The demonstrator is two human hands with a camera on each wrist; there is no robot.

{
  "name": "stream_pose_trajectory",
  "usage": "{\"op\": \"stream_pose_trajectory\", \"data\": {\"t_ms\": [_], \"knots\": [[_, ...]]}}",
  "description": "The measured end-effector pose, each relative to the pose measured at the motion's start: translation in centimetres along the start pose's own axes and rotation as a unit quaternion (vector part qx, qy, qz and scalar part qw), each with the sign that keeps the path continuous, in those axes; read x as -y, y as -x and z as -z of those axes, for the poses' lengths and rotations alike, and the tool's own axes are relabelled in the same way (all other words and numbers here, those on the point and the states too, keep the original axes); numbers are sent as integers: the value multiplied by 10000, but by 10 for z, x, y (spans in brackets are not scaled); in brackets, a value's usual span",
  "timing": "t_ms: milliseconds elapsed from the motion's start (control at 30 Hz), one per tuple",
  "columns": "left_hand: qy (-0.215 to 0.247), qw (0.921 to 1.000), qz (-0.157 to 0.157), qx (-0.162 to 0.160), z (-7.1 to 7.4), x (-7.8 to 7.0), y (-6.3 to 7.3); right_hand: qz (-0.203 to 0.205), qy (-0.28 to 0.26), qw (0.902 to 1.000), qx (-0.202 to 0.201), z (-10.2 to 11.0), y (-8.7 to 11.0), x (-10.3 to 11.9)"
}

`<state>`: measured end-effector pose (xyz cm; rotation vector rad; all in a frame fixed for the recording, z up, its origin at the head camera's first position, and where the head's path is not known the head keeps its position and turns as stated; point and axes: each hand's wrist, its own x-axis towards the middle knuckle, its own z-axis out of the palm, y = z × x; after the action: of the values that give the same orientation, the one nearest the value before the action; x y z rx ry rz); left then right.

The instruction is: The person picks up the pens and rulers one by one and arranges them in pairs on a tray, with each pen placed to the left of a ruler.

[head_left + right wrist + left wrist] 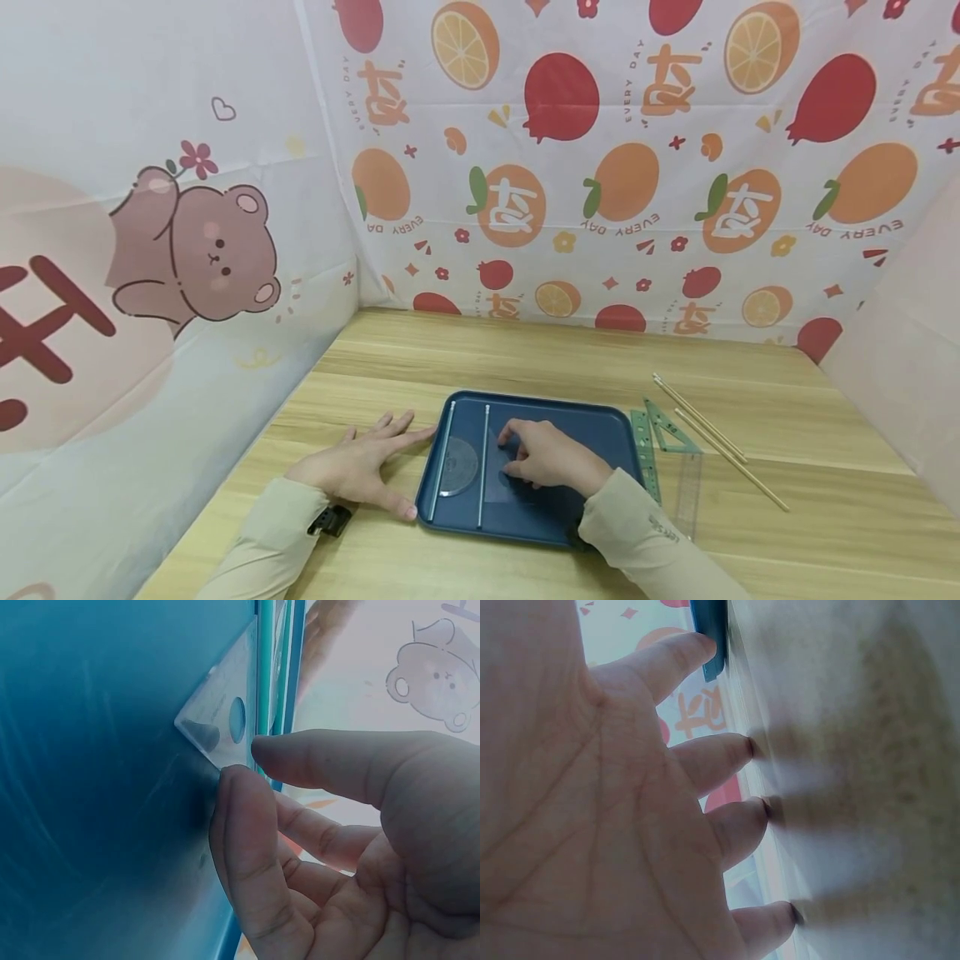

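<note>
While the bench point(570, 350) carries my smooth blue tray point(600, 429), inside lie two slender rods point(483, 479), a clear half-round protractor point(459, 467) between them, and rightward a clear triangular set square point(214, 697). My right grip point(551, 457) bends beside it, fingertips apart; my left grip point(367, 467) spreads against the tray's left rim.

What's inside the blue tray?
Two thin sticks, a clear protractor between them, and a clear triangle. In the head view, the right hand hides part of the tray, so anything beneath can't be seen.

Right hand point(375, 855) positioned beside one corner of a clear triangular plate point(214, 697) on the blue tray point(90, 780); contact cannot be confirmed.
</note>
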<state>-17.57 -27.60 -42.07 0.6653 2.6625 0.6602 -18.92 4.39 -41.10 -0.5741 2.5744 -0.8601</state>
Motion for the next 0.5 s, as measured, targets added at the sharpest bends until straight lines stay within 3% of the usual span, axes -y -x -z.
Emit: {"op": "stream_pose_trajectory", "data": {"t_ms": [500], "knots": [[-16,10000,-70,-5,-1,1,0,126,-1,9999,-112,13,10,-13]]}}
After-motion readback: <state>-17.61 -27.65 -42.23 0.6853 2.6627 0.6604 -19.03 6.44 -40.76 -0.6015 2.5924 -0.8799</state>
